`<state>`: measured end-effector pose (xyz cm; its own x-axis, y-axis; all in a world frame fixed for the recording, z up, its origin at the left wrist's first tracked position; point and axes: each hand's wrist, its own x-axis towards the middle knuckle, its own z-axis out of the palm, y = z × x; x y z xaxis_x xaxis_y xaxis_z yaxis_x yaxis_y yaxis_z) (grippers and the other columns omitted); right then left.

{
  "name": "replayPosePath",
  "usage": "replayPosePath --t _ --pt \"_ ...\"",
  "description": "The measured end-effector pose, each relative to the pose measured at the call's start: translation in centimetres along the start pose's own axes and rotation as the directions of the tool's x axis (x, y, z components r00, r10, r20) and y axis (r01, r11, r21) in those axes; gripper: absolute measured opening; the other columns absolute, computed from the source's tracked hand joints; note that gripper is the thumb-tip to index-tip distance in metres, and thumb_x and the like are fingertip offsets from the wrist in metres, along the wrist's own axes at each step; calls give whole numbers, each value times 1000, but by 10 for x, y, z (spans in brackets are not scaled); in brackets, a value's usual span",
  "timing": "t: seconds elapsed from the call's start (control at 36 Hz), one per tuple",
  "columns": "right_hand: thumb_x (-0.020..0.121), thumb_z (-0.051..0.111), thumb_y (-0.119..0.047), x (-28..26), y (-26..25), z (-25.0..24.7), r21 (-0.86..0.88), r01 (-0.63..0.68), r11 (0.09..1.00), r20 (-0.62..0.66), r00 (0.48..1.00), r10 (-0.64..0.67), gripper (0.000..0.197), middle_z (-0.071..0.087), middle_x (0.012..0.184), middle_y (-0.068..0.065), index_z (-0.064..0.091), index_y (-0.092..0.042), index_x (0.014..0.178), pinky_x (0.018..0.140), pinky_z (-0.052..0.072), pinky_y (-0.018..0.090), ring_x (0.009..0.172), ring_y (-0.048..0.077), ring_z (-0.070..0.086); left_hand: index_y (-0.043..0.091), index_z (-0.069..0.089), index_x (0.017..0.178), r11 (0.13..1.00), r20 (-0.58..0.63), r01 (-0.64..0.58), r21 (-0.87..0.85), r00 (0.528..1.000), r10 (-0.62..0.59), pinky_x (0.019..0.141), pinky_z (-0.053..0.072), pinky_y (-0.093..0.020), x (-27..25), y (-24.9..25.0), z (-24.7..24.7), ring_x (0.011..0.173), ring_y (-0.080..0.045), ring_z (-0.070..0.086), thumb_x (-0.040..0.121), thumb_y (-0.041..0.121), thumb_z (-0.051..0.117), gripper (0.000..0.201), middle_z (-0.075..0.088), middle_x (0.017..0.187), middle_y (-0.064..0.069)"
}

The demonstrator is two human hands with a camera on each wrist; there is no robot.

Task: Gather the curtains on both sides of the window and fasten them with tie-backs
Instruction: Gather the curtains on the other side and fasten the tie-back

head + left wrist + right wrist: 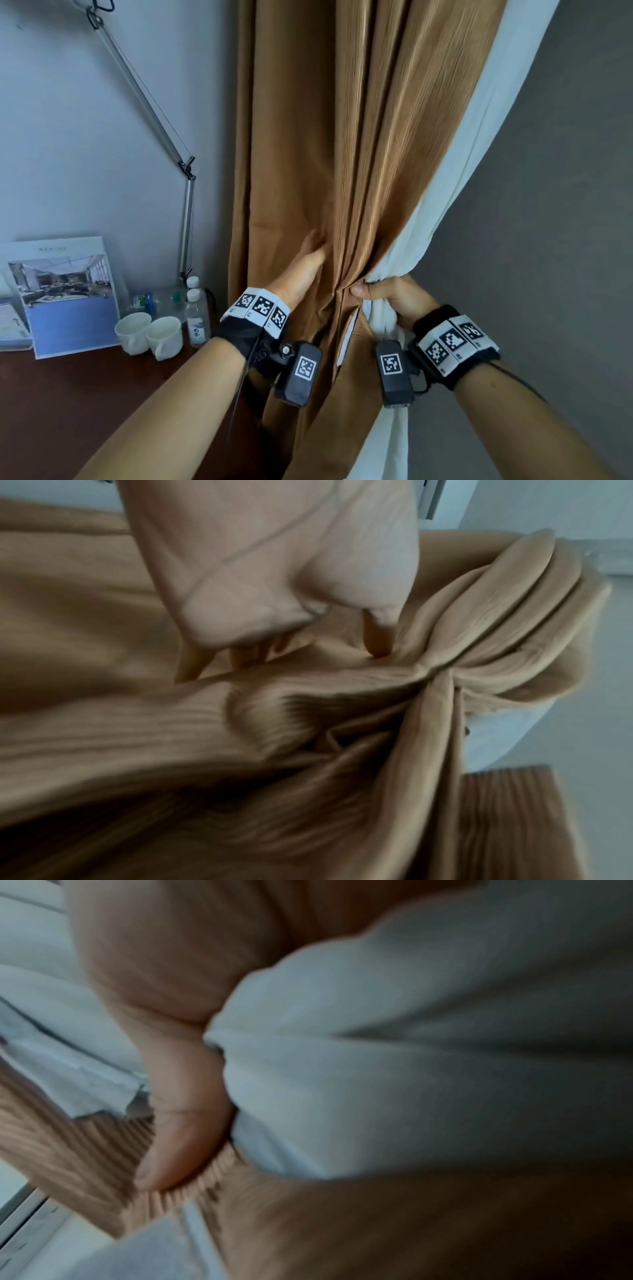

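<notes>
Bare forearms reach in from the near edge, each wrist strapped with a marker band and a small camera. Past them, the right hand (387, 298) is clenched round the gathered waist of the curtain (342, 154), thumb across the tan folds and the white lining (445, 205) bunched in its palm; the right wrist view shows that thumb pressed on ribbed tan cloth with white fabric filling the grip. Just left of it, the left hand (301, 274) has its fingers sunk into the tan folds, which the left wrist view confirms: fingertips dig into the cloth beside the pinched point. How firmly it holds them I cannot tell.

This curtain hangs against the wall corner, drawn in to a narrow neck at hand height, flaring above and below. My reading is that the gathering step on this side is nearly done. No tie-back shows in any view, so the next move calls for keeping one hand clamped on the bundle while the other frees itself to find the tie and pass it round the neck.

Farther left, a dark desk (85, 394) carries two white cups (150, 334), a small bottle (197, 318) and a brochure (65, 294), with a lamp arm (144, 99) rising along the wall.
</notes>
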<state>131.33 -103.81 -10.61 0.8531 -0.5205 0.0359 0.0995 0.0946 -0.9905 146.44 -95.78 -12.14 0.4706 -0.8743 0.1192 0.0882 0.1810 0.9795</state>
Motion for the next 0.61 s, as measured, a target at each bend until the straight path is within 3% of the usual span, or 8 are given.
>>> replayPosePath --t 0.11,0.17,0.22,0.31,0.39,0.5,0.56,0.61 --pt "60 69 -1 5 1 -6 -12 -14 1000 -4 1000 13 35 74 92 12 72 -1 94 72 57 26 86 24 72 16 43 144 1000 53 -19 -17 998 20 103 46 -32 0 -3 -4 120 -16 59 85 28 64 64 60 134 -6" --pt "59 69 -2 7 1 -9 -14 -43 999 -4 999 43 43 72 99 18 68 4 102 77 58 30 92 29 70 15 49 139 999 94 -25 -24 995 27 99 49 -28 -1 -3 -5 117 -16 62 84 26 63 58 64 129 -6" --pt "59 69 -2 7 0 -10 -8 -65 998 -2 998 65 42 72 96 18 68 5 101 77 58 31 89 30 70 11 59 125 1000 112 -28 7 993 27 94 52 -27 -2 -3 -4 111 -20 65 90 23 62 38 68 120 -8" --pt "62 67 -2 8 0 -9 4 -57 998 8 998 57 37 74 92 14 69 2 98 73 58 29 86 27 72 11 68 102 992 25 -80 93 997 78 93 52 -32 1 -4 -1 98 -22 67 95 15 57 14 71 107 -13" --pt "62 70 -3 8 2 -9 -2 -37 999 -45 998 37 40 73 96 16 69 4 102 75 58 30 89 27 71 21 73 89 941 -87 -200 274 969 232 89 54 -36 2 -5 2 90 -19 70 94 18 62 12 74 95 -8" --pt "71 75 2 11 5 -13 -40 17 999 -248 968 -26 26 74 89 9 71 -3 96 78 55 33 86 24 71 21 67 65 869 -161 -318 379 902 401 62 46 -25 -7 -7 6 60 -9 57 95 19 61 31 63 63 11" --pt "74 75 2 13 6 -16 -49 22 999 -360 932 -38 20 73 87 9 71 -6 92 82 56 37 87 27 69 22 58 56 829 -163 -353 433 874 457 62 40 -15 -12 -8 9 57 1 49 95 15 62 40 55 58 18" --pt "73 77 1 15 6 -14 -41 30 999 -418 907 -44 24 74 90 9 71 -8 94 82 56 38 88 27 70 19 57 57 819 -131 -338 464 888 441 61 40 -16 -15 -12 11 56 1 47 95 14 61 39 53 58 18"
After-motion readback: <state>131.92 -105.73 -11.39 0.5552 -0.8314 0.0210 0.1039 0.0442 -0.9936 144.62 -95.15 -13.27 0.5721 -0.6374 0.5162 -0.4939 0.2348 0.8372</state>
